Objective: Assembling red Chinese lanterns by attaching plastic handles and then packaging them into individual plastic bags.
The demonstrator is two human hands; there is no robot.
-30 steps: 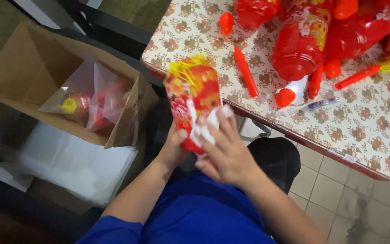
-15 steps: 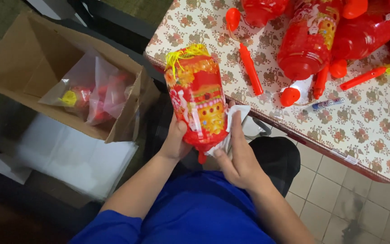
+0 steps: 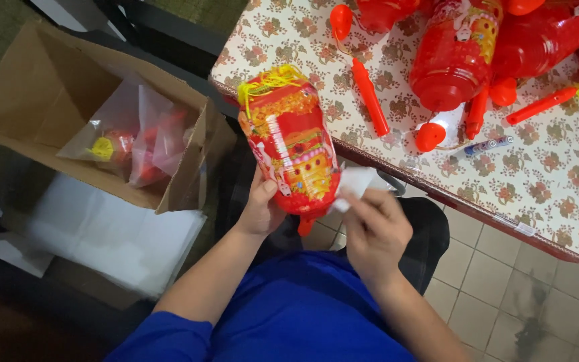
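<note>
Left hand [image 3: 261,209] grips the lower part of a red lantern [image 3: 291,149] from behind – thumb over the front, fingers wrapped out of view. The lantern is held up in front of the lap, tilted slightly, yellow tassel [image 3: 266,80] at its top end, gold and multicoloured print on the body, small red stub at the bottom just above the knees. Right hand [image 3: 375,228] is loosely curled, fingertips pinching a white cloth or paper [image 3: 355,182] that touches the lantern's lower right side.

Lantern sits between the open cardboard box [image 3: 31,100] on the left and the table edge [image 3: 397,171] on the right. Box holds clear plastic bags [image 3: 143,134] with red and yellow items inside; a stack of white sheets [image 3: 112,234] lies just below the box on the floor.

Table carries a floral cloth – on it more red lanterns [image 3: 454,57], red sticks [image 3: 370,97], a round red cap [image 3: 430,136] and a small battery-like piece [image 3: 487,144]. Person wears a blue top [image 3: 303,315]; tiled floor [image 3: 504,295] at lower right.
</note>
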